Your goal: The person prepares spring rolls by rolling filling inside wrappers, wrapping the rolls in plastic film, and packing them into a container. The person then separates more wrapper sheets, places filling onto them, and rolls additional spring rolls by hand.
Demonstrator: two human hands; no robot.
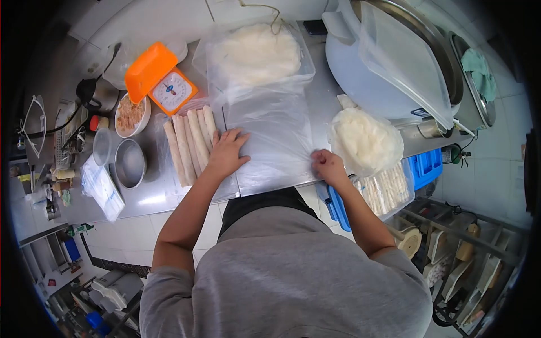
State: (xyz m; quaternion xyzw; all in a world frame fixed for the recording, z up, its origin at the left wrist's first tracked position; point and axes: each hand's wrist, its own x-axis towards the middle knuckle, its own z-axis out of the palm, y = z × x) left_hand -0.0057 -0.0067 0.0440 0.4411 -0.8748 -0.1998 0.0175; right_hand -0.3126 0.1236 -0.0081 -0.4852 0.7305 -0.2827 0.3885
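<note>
Clear plastic sheet [276,132], creased, on metal counter [155,190].
Left hand [225,153] rests at its left edge, fingers spread; right hand [329,167] pinches its right edge, fingertips partly hidden.

The scene is viewed from the wearer's head, with the lens pitched steeply down and slightly forward. The grey short-sleeved shirt [315,276] is looked down upon at bottom centre. The shiny steel worktop [152,195] is seen from above across the middle, within arm's reach, with the left hand [224,153], right hand [328,166] and clear thin plastic sheet [273,141] framed near the centre. The white tiled wall [163,19] is caught along the top; dark, rounded edges are shown by the wide view.
</note>
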